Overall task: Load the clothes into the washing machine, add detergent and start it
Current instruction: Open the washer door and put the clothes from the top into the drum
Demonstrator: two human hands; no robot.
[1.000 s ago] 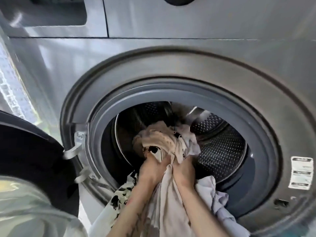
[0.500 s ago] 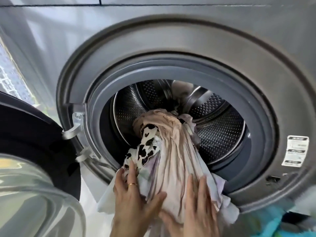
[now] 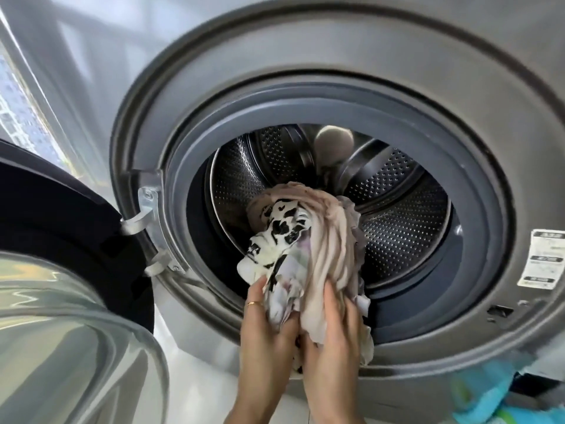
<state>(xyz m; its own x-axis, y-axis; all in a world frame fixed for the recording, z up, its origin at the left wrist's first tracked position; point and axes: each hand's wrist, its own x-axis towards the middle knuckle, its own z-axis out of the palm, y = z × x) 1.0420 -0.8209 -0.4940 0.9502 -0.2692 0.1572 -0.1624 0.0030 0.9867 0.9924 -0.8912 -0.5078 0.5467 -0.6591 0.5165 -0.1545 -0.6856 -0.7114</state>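
A grey front-loading washing machine (image 3: 305, 56) fills the view, its round opening ringed by a dark rubber seal (image 3: 477, 228). A bundle of clothes (image 3: 324, 240), beige, pale lilac and white with black patches, lies across the seal's lower lip and reaches into the steel drum (image 3: 403, 215). My left hand (image 3: 263, 332), with a ring on one finger, grips the bundle's lower left. My right hand (image 3: 339, 341) grips its lower right, fingers spread over the beige cloth. No detergent is in view.
The machine's door (image 3: 61, 316) stands swung open at the left, its glass bowl near my left arm, hinges (image 3: 143, 215) on the frame. Blue and green laundry (image 3: 495, 393) lies at the bottom right. A label sticker (image 3: 544, 258) sits on the right of the front.
My hands came out of the drum, laid flat on the hanging cloth, and now gather its loose lower end into a tighter bunch at the seal. The camera has dropped lower.
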